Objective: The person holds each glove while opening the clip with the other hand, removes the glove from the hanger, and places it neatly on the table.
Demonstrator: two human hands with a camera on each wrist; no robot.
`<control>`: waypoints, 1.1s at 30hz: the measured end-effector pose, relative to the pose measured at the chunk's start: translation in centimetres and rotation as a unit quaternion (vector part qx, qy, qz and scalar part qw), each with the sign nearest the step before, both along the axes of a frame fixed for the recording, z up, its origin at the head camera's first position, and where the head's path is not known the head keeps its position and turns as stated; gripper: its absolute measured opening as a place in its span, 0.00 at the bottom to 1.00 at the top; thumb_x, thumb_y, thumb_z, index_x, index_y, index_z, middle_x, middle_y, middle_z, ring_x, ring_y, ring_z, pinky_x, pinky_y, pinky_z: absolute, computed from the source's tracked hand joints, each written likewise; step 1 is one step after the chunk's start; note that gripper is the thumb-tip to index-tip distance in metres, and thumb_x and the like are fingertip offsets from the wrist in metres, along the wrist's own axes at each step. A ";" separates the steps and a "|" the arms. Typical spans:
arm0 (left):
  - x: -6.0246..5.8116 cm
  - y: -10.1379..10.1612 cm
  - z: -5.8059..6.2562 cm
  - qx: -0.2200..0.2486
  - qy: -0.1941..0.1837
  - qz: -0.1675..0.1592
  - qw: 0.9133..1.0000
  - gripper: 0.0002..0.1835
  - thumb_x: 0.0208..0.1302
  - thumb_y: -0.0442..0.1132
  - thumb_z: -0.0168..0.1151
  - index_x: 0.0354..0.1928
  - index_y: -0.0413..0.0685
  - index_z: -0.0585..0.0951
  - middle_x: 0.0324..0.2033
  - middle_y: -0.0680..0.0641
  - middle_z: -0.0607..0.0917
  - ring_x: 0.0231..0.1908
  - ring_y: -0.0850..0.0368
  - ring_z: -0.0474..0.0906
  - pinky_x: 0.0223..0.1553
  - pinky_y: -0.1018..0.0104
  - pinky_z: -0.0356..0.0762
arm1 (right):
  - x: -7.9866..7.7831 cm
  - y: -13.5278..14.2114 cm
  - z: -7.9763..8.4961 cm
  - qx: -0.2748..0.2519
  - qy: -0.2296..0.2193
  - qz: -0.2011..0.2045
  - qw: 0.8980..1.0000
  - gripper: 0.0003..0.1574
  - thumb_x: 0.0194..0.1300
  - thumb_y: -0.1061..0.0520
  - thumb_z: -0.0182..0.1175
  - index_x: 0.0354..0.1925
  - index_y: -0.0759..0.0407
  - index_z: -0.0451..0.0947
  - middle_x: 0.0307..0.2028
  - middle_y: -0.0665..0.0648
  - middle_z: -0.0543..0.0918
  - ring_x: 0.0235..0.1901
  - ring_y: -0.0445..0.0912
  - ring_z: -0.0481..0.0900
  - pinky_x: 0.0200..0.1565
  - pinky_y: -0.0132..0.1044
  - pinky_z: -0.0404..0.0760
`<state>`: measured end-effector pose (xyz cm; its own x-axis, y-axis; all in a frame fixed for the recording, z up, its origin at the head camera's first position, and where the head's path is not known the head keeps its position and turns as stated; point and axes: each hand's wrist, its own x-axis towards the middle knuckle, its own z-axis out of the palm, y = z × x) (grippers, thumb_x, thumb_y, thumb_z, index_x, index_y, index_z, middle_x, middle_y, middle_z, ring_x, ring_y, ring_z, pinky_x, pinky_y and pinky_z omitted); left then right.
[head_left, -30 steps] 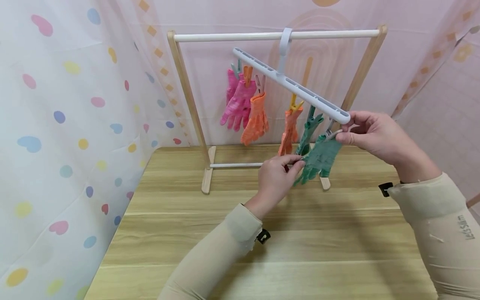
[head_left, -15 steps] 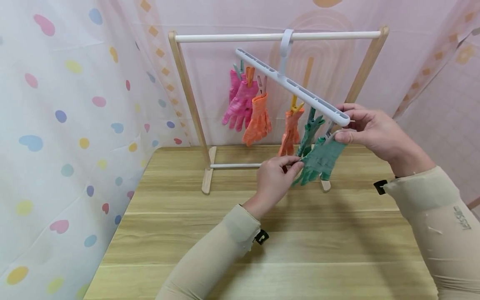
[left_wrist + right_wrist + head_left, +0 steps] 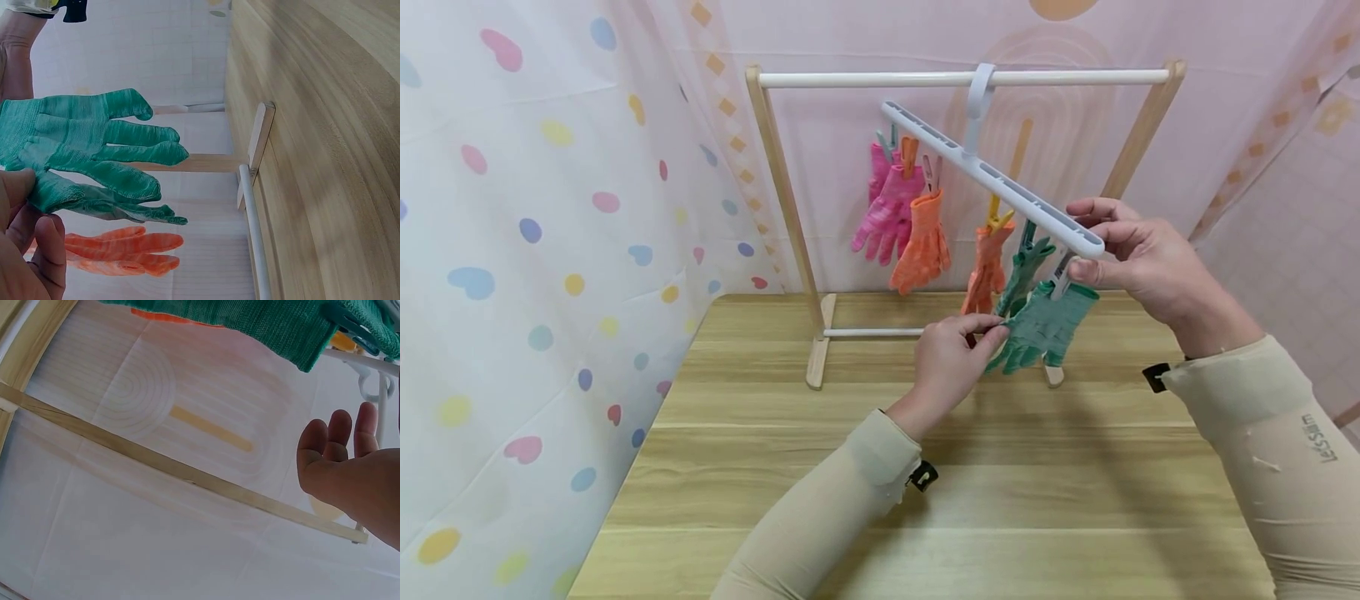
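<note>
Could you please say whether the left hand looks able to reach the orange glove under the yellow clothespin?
Probably yes: the orange glove hangs just beyond the left hand with nothing visible between them, though that hand pinches the nearer green glove and might need to let go first.

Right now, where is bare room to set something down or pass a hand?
Bare tabletop lies between both sleeves; a hand could probably pass between the rack's left post and pink gloves. Crowded: around the hanger's near end, with green gloves, left hand and right hand.

The left fingers point(image 3: 979, 322) pinch against the thumb point(image 3: 992, 338), while the higher right fingers point(image 3: 1103, 210) reach forward, loosely bent.
</note>
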<state>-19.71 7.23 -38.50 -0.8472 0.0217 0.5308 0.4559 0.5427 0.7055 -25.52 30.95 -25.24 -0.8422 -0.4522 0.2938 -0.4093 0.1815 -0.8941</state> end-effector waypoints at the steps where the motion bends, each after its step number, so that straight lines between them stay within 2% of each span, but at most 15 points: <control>1: 0.0 0.0 0.0 0.000 0.001 0.000 1.000 0.11 0.74 0.47 0.70 0.49 0.51 0.93 0.25 0.52 0.88 0.23 0.66 0.73 0.24 0.75 0.68 | 0.0 0.0 0.0 -0.005 0.003 0.002 1.000 0.07 0.65 0.73 0.71 0.43 0.73 0.89 0.67 0.47 0.76 0.64 0.46 0.68 0.56 0.33 0.70; 11: 0.2 0.0 -0.2 0.015 0.008 -0.005 1.000 0.11 0.73 0.46 0.71 0.47 0.49 0.94 0.27 0.50 0.90 0.23 0.65 0.74 0.25 0.76 0.70 | 0.3 -0.1 -0.1 -0.010 -0.008 -0.007 1.000 0.05 0.65 0.72 0.71 0.41 0.72 0.89 0.66 0.47 0.76 0.65 0.46 0.68 0.58 0.34 0.69; 17: 0.4 -0.1 -0.3 0.048 -0.008 -0.014 0.999 0.10 0.73 0.44 0.71 0.46 0.47 0.93 0.32 0.49 0.93 0.23 0.66 0.73 0.26 0.76 0.72 | 0.5 -0.2 0.0 0.027 -0.004 -0.034 0.999 0.13 0.68 0.68 0.72 0.50 0.70 0.89 0.67 0.43 0.76 0.68 0.44 0.68 0.58 0.30 0.71; 23: 0.4 0.1 0.2 0.020 -0.016 -0.019 0.999 0.10 0.75 0.45 0.69 0.49 0.49 0.92 0.36 0.52 0.93 0.23 0.66 0.74 0.25 0.75 0.72 | 0.4 -0.3 0.1 0.031 -0.002 -0.035 0.999 0.12 0.68 0.67 0.71 0.50 0.69 0.89 0.67 0.42 0.76 0.68 0.44 0.67 0.58 0.29 0.71; 29: 0.2 0.7 0.6 -0.015 -0.027 -0.021 0.999 0.12 0.74 0.47 0.71 0.52 0.52 0.91 0.35 0.54 0.93 0.22 0.66 0.72 0.24 0.76 0.68 | 0.4 -0.3 0.0 0.029 0.000 -0.029 0.999 0.11 0.67 0.68 0.72 0.48 0.71 0.89 0.66 0.44 0.76 0.68 0.44 0.68 0.57 0.29 0.72; 33: 0.1 1.2 1.0 -0.043 -0.027 -0.017 0.999 0.14 0.73 0.49 0.71 0.53 0.53 0.91 0.30 0.56 0.91 0.20 0.67 0.70 0.21 0.76 0.64 | 0.4 -0.4 0.0 0.029 0.001 -0.028 0.999 0.09 0.66 0.69 0.72 0.46 0.69 0.89 0.65 0.44 0.77 0.67 0.44 0.69 0.57 0.29 0.72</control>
<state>-19.61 8.43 -37.49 -0.8726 0.0954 0.4791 0.4379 0.5876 0.6804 -25.09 30.57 -25.24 -0.8666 -0.4199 0.2696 -0.3981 0.2561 -0.8809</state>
